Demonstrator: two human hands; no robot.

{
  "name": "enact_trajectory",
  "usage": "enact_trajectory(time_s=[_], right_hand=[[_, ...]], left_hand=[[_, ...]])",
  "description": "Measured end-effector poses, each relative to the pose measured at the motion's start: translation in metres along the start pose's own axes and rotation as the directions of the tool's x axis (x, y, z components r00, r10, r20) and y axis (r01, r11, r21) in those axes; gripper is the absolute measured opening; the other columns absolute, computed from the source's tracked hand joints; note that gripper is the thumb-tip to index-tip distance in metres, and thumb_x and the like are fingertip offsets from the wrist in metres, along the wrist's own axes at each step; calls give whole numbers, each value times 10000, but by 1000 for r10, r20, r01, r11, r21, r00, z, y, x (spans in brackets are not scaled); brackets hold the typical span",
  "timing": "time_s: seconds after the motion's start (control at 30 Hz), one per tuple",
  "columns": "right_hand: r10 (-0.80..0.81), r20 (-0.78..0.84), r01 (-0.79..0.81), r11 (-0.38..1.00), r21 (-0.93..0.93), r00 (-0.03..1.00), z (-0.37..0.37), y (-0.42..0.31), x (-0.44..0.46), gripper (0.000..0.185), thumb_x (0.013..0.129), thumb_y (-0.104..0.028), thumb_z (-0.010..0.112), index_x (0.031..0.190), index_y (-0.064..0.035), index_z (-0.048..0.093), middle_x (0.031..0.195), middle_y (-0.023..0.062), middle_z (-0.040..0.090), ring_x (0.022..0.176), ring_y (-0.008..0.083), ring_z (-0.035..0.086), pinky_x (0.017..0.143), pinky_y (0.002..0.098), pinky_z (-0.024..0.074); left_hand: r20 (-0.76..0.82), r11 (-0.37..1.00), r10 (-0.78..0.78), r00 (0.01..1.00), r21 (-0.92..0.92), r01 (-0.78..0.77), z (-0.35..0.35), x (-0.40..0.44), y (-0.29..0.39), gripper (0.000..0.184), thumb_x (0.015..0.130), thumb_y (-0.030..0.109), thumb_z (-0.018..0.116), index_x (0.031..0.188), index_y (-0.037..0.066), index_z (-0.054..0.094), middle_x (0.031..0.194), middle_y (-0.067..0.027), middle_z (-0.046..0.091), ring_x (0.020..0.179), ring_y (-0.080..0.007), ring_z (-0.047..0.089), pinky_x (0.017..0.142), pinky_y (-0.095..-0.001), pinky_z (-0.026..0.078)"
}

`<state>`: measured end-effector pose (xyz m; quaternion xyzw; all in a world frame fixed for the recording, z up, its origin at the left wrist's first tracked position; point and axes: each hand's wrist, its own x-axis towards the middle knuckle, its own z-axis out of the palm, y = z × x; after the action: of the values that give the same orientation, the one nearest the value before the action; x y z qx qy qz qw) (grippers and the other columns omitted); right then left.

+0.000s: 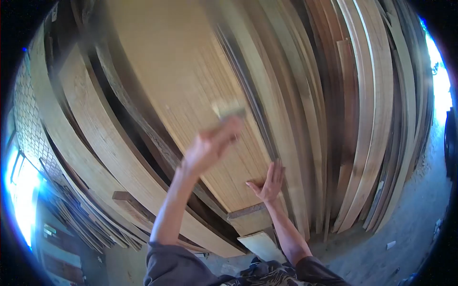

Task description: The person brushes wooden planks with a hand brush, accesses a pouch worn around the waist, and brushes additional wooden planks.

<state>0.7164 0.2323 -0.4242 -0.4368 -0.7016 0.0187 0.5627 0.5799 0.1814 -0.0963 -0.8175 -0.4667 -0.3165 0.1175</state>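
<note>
A wide, pale wooden board point(176, 71) with fine lengthwise grain leans in front of me, its lower end nearest my body. My left hand point(210, 145) is closed around what looks like a paintbrush point(226, 108), with light bristles and a greyish band. Motion blurs both hand and brush, so whether the bristles touch the board cannot be told. Lower down, my right hand point(271, 185) lies at the board's right edge, fingers stretched out and thumb spread onto its face. It holds nothing.
Tall planks point(367, 119) lean in rows at the right, and more planks point(105, 124) stand at the left. A short wood block point(133, 207) juts out at lower left. Below the board's end is a pale flat piece point(261, 245). The concrete floor point(405, 229) shows at right.
</note>
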Motion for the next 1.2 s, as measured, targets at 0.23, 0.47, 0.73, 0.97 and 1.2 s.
enact_trajectory(time_s=[0.23,0.47,0.73,0.97,1.2], right_hand=[[-6,-16,6,1000,-9,1000,-4,0,-1,1218,795,-832,630,1582,40,309,1570,317,387,1468,456,384,1204,661,253],[-7,-5,7,1000,-18,1000,-4,0,-2,1225,800,-835,621,1595,35,289,1591,292,374,1489,450,357,1207,661,247],[-10,8,10,1000,-22,1000,-9,-4,2,1213,823,-825,602,1614,24,247,1619,285,333,1515,442,315,1219,649,231],[7,92,-9,1000,19,996,-18,-10,1,1179,867,-747,629,1619,46,187,1632,346,241,1536,485,228,1230,648,187],[16,147,-25,998,62,989,-29,-16,3,1197,866,-724,654,1629,34,131,1647,341,203,1541,489,208,1230,651,179]], left_hand=[[392,837,-494,776,-26,546,-22,-24,21,229,1055,265,594,1194,109,687,998,-177,737,914,-308,731,802,-406,558],[-285,890,113,952,454,30,-120,60,-29,189,1037,119,621,1207,62,681,1081,-118,782,956,-281,774,815,-348,604],[214,942,-311,926,-60,331,-36,-74,10,168,1014,126,655,1170,100,710,962,-117,774,807,-254,773,719,-378,597],[-4,965,-260,966,-34,260,-78,-65,-6,253,1043,236,614,1138,19,703,860,-248,689,740,-417,693,668,-431,542],[-264,942,-297,918,77,327,-111,-44,-10,174,1036,131,615,1199,104,672,852,-174,720,687,-246,712,625,-380,539]])
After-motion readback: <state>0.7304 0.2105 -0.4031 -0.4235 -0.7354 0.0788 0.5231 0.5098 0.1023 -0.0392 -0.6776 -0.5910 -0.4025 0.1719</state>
